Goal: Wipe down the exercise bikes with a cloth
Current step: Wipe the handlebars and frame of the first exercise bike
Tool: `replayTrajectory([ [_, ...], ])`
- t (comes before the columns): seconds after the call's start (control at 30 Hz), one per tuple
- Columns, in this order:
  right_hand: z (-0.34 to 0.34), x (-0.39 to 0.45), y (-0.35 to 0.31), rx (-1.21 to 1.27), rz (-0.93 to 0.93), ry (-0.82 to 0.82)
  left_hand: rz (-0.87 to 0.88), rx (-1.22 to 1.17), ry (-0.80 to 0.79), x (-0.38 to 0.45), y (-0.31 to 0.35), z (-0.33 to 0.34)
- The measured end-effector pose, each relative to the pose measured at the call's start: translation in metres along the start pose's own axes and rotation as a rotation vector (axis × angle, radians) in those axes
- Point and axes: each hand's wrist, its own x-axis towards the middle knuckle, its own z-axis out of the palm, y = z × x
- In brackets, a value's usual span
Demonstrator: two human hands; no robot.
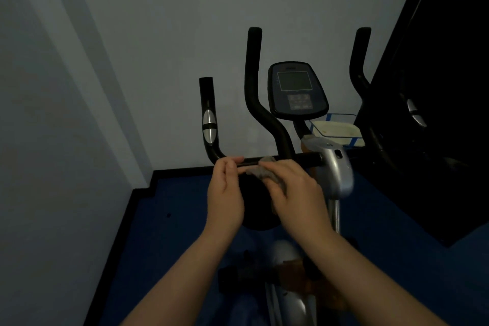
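While the right hand gripped the cloth against the handlebar, the left hand pinched the bar beside it; console and upright grips beyond looked unwiped

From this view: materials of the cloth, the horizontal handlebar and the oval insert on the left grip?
Cloth: grey fabric, soft and crumpled under the right hand; weave unclear. Horizontal handlebar: black with a dull sheen, probably painted metal or rubber sleeve; too dim to tell. Oval insert: bright silver, reflective, likely polished metal or chrome plastic.
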Motion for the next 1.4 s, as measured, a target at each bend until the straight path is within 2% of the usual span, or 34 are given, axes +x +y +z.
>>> replayTrajectory([
  [0.1,0.0,0.026,0.001,-0.048,0.03,-0.131,-0.01,0.061,0.048,0.0,-0.001,0.002],
  [0.2,0.003,0.046,-0.004,0.135,0.175,-0.32,-0.072,0.092,0.007,0.002,-0.002,0.001],
  [0.23,0.004,0.043,-0.002,0.193,0.184,-0.294,-0.076,0.1,-0.003,0.002,-0.003,0.0],
  [0.33,0.005,0.01,0.003,0.236,0.099,-0.018,-0.092,0.101,-0.016,0.002,-0.002,-0.001],
  [0.4,0.008,-0.013,0.002,0.233,0.062,0.099,-0.127,0.069,-0.046,0.002,-0.002,-0.001],
  [0.47,0.008,-0.018,0.003,0.092,0.035,0.104,-0.169,0.022,-0.095,0.004,0.0,-0.003],
  [0.63,0.003,0.029,-0.005,-0.043,0.018,-0.15,-0.171,0.001,-0.195,0.008,0.003,-0.008],
  [0.73,0.004,0.017,-0.005,-0.066,0.024,-0.069,-0.176,0.017,-0.209,0.011,0.006,-0.013],
  [0.83,-0.002,-0.006,0.001,-0.069,-0.132,0.009,-0.195,0.005,-0.225,0.01,0.007,-0.015],
  [0.9,-0.012,-0.005,0.009,0.02,-0.189,-0.086,-0.206,0.019,-0.22,0.01,0.009,-0.014],
  [1.0,-0.03,0.011,0.025,0.215,-0.16,-0.37,-0.202,0.04,-0.225,0.01,0.006,-0.014],
  [1.03,-0.03,0.015,0.028,0.246,-0.144,-0.404,-0.196,0.054,-0.221,0.01,0.005,-0.014],
  [1.07,-0.025,0.014,0.027,0.251,-0.121,-0.375,-0.189,0.072,-0.217,0.01,0.004,-0.014],
  [1.13,-0.007,0.007,0.015,0.195,-0.055,-0.191,-0.182,0.083,-0.224,0.011,0.004,-0.014],
  [1.23,0.017,-0.015,-0.004,-0.073,-0.032,0.062,-0.205,0.072,-0.28,0.011,0.006,-0.017],
  [1.3,0.021,-0.029,-0.005,-0.202,-0.106,0.119,-0.21,0.049,-0.335,0.014,0.008,-0.02],
  [1.4,0.028,-0.046,-0.012,-0.27,-0.107,0.132,-0.238,-0.018,-0.406,0.019,0.008,-0.026],
])
